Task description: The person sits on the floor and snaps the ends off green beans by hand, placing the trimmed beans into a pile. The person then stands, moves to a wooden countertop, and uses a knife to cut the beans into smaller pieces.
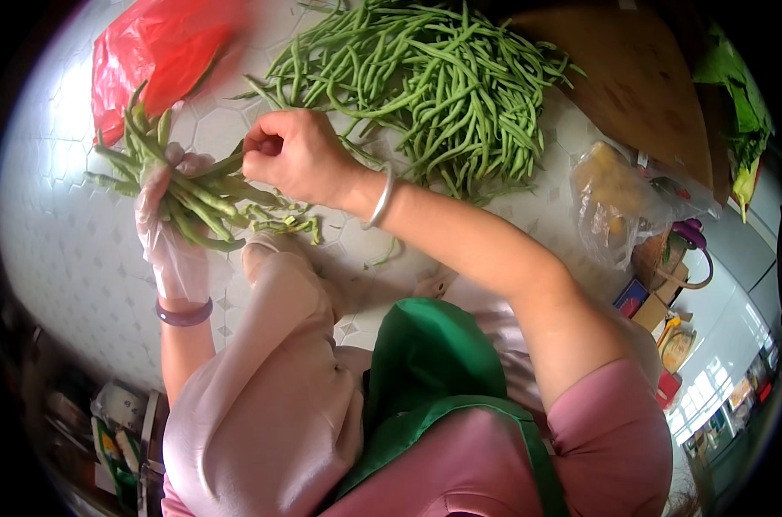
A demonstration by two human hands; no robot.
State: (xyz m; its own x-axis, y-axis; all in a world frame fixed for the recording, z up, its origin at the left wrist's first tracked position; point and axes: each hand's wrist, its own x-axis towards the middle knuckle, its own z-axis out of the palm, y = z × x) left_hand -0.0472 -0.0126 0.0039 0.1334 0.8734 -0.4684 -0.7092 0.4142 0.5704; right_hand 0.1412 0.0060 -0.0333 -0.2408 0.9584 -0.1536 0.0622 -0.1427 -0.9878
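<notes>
A bunch of green beans (pixel 200 200) is held in my left hand (pixel 155 187), which wears a clear plastic glove. Bare, with a pale bangle at the wrist, my right hand (pixel 300 155) has thumb and forefinger pinched at the bean ends on the bunch's right side. Whether a piece is between those fingertips is hidden. Below the right hand, small trimmed bean ends (pixel 284 223) lie on the tiled floor (pixel 216 129). A large heap of green beans (pixel 443 97) spreads on the floor beyond my right forearm.
A red plastic bag (pixel 158 58) lies at the upper left. On the right are a brown board (pixel 630 84), a clear plastic bag (pixel 614 200) with yellowish contents, purple-handled scissors (pixel 692 232) and leafy greens (pixel 740 97). Shelves with packages (pixel 119 407) stand at the lower left.
</notes>
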